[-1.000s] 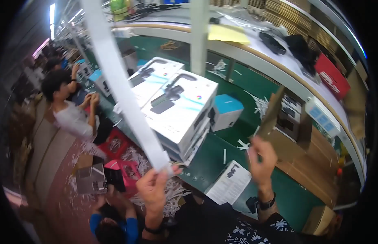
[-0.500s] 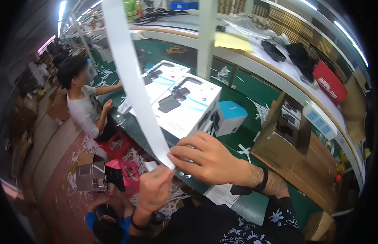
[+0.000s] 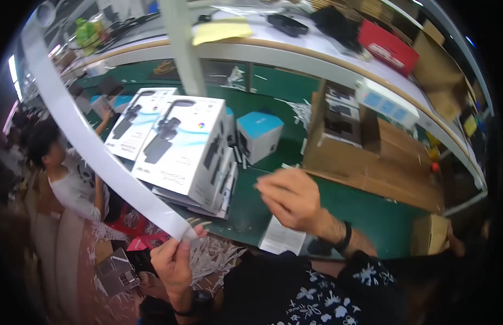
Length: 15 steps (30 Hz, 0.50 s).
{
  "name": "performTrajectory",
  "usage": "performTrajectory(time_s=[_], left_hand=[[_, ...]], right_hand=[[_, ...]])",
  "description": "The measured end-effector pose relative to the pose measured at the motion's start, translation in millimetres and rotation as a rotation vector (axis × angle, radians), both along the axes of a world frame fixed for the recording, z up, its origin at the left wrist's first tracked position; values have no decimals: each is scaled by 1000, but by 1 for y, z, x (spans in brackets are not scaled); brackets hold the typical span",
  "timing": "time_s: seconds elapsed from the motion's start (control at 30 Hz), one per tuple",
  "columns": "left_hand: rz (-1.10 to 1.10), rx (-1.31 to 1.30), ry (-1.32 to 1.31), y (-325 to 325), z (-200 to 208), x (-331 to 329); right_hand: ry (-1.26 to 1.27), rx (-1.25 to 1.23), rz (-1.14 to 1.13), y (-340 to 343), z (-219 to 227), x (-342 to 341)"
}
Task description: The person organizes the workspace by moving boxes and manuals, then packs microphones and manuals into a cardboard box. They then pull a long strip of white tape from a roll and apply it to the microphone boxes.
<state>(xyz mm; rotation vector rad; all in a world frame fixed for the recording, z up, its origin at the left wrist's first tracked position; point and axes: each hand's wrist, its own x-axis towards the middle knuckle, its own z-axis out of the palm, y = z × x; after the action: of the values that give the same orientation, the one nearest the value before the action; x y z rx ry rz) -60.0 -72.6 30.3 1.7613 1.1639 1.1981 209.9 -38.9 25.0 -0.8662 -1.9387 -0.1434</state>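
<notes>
A long white glossy strip (image 3: 102, 149) slants from a curled end at the upper left down to my left hand (image 3: 173, 265), which pinches its lower end between thumb and fingers. My right hand (image 3: 294, 197) hovers over the green bench, apart from the strip. Its fingers are pressed together, and whatever they hold, if anything, is too small and blurred to name. Between the strip and my right hand, a large white printed box (image 3: 181, 151) rests on flat white pieces. Another white printed box (image 3: 135, 122) stands behind it to the left, partly covered by the strip.
A small blue-topped box (image 3: 259, 135) stands behind my right hand. An open cardboard carton (image 3: 365, 157) holds several packages on the right. Above the bench runs a shelf (image 3: 294, 51) with a post. A person in white (image 3: 72, 181) sits at left; paper scraps (image 3: 213, 260) litter the floor.
My right hand has let go of the strip and moved right. My left hand, still pinching the strip, has moved left and down. The view has shifted toward the right.
</notes>
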Motion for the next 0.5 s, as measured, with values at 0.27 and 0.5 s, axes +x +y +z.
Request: performTrajectory(time_s=[0.27,0.5], left_hand=[[8,87,1,3,-1,8],[-216,265,332,19,23,9]], right_hand=[[-56,125,220,-1,34,-63],[-311,137,411,23,47,-57]])
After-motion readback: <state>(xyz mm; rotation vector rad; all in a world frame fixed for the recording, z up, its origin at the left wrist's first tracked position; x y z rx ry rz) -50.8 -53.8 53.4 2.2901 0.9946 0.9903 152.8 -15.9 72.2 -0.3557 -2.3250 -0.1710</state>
